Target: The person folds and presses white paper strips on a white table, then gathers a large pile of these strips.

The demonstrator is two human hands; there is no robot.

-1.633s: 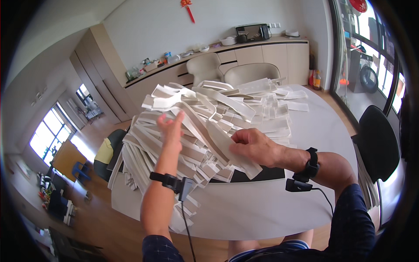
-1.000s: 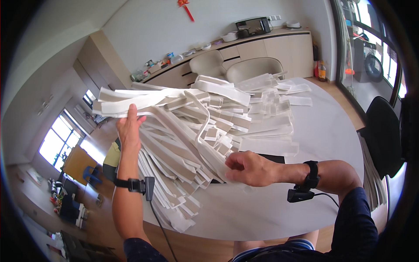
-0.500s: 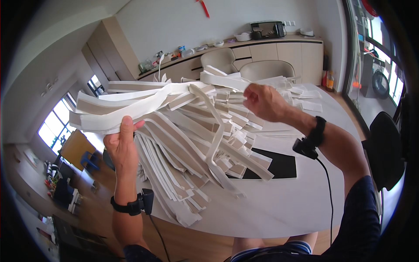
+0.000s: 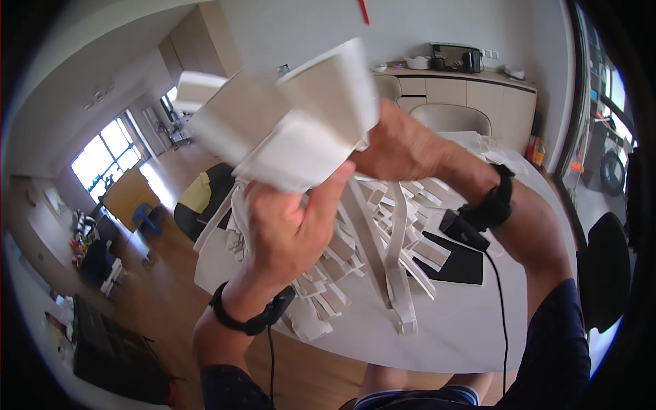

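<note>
My left hand is closed around the lower edge of a bunch of white and beige flat strips, thumb on top. The strips are lifted in front of me, with their broad ends up and blurred by motion. My right hand is closed at the right side of the same bunch, its fingertips partly hidden behind it. Below, a loose heap of similar long strips lies tangled on the white table. Two long strips trail toward me over the table. Whether they are paper or cloth I cannot tell.
A black flat sheet lies partly under the heap. Cables hang from both wristbands. A dark chair stands at the right, a yellow cloth over another at the left. Beige chairs and a sideboard stand behind the table.
My left hand has moved right and the two hands have come together on the bunch. The strips, stretched sideways before, are now bunched and raised. My view has shifted a little.
</note>
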